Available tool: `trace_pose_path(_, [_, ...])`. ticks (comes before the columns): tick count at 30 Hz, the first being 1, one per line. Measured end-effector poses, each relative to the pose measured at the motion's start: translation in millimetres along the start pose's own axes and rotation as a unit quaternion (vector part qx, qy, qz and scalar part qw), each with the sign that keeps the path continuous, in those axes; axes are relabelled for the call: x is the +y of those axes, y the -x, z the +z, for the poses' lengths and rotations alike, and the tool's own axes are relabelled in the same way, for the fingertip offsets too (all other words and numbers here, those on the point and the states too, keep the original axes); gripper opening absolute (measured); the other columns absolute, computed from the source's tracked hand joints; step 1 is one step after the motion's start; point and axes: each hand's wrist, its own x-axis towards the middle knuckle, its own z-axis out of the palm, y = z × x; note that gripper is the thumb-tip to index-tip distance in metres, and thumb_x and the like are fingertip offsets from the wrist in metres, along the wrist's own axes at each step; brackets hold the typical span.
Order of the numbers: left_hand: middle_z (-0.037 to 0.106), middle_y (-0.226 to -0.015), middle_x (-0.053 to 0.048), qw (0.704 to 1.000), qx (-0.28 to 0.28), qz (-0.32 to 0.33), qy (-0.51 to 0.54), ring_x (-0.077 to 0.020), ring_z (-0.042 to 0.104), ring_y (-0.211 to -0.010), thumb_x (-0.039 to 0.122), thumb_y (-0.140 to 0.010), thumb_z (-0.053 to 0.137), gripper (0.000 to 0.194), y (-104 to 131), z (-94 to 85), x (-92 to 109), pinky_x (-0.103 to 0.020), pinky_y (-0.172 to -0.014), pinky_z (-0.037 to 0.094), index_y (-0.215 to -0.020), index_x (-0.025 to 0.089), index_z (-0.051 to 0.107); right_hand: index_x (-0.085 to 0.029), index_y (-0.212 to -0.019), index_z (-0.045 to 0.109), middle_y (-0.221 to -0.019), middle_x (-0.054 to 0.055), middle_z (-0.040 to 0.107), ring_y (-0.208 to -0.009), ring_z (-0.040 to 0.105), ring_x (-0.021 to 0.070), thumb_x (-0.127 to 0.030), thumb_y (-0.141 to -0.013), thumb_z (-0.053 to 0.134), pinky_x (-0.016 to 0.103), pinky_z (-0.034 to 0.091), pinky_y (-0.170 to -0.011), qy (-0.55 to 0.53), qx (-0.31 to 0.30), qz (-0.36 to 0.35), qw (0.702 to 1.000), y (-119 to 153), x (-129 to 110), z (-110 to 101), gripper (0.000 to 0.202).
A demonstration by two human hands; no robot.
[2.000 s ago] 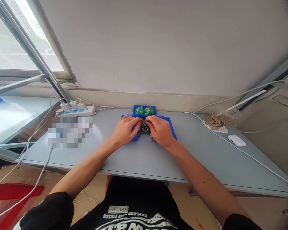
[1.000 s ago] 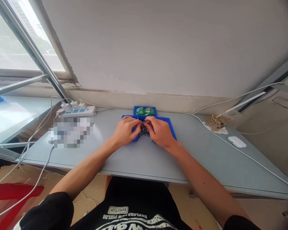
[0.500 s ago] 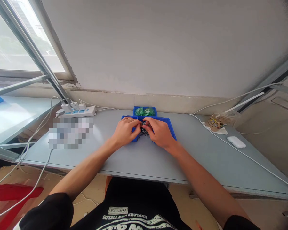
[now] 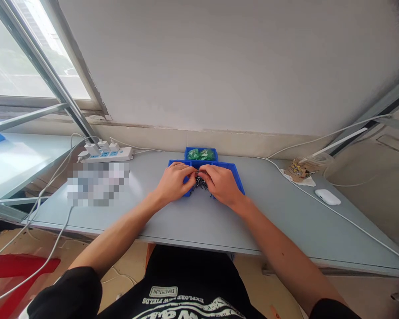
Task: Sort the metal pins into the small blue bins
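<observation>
My left hand (image 4: 177, 180) and my right hand (image 4: 221, 182) meet fingertip to fingertip above a pile of small dark metal pieces (image 4: 201, 181), which look like screws. Both hands are closed in a pinch. What sits between the fingertips is too small and too covered to name. Under and beside the hands are blue bins, one at the left (image 4: 173, 162) and one at the right (image 4: 236, 173). Behind them stands another blue bin (image 4: 201, 149) with green packets (image 4: 202, 154) in it.
At the left of the grey table (image 4: 193, 226) lies a white power strip (image 4: 119, 155) with plugs, near a blurred patch. To the right are a patterned cup (image 4: 297, 169) on a tissue, a white case (image 4: 327, 196) and a long white cable (image 4: 339, 208). A wall rises behind.
My fingertips have come closer together, and my right fingers have curled in more. The forearms and the bins stay in nearly the same place.
</observation>
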Motion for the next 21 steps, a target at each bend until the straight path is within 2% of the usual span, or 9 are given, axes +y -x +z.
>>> trace_pose_path(2, [0.072,-0.082,-0.002,1.0,0.002,0.0,-0.001,-0.0191,0.068,-0.082,0.023,-0.1,0.048,0.023,0.0,0.3,-0.5,-0.036,-0.09,0.048,-0.092,0.022,0.07,-0.022,-0.109,0.06,-0.092,0.005,0.075,-0.079,0.069,0.0198,-0.036,-0.109,0.046,0.03,0.046,-0.07,-0.013,0.001,0.004,1.0,0.4,-0.2,0.5,0.02])
trace_pose_path(10, [0.071,-0.08,-0.002,1.0,-0.009,0.015,0.015,-0.0181,0.065,-0.079,0.024,-0.1,0.048,0.023,-0.9,-1.5,0.7,-0.035,-0.089,0.049,-0.091,0.021,0.069,-0.023,-0.095,0.058,-0.085,0.004,0.072,-0.075,0.067,0.0197,-0.038,-0.11,0.042,0.03,0.043,-0.067,-0.006,0.005,0.005,1.0,0.8,2.0,3.5,0.026])
trace_pose_path(15, [0.072,-0.082,-0.002,1.0,-0.003,0.011,0.012,-0.0189,0.066,-0.081,0.024,-0.1,0.049,0.023,-0.6,-0.6,0.2,-0.035,-0.089,0.048,-0.092,0.021,0.07,-0.023,-0.106,0.057,-0.089,0.004,0.073,-0.075,0.067,0.0198,-0.036,-0.109,0.046,0.03,0.044,-0.068,-0.022,-0.012,0.004,1.0,0.5,-2.0,-0.1,0.018])
trace_pose_path(21, [0.072,-0.082,-0.002,1.0,-0.008,0.013,0.018,-0.0185,0.066,-0.081,0.023,-0.1,0.049,0.022,-0.5,-0.7,-0.2,-0.035,-0.089,0.048,-0.092,0.021,0.069,-0.023,-0.099,0.056,-0.083,0.003,0.071,-0.072,0.065,0.0192,-0.035,-0.11,0.043,0.029,0.041,-0.065,0.002,0.003,-0.004,1.0,1.4,1.9,4.2,0.022])
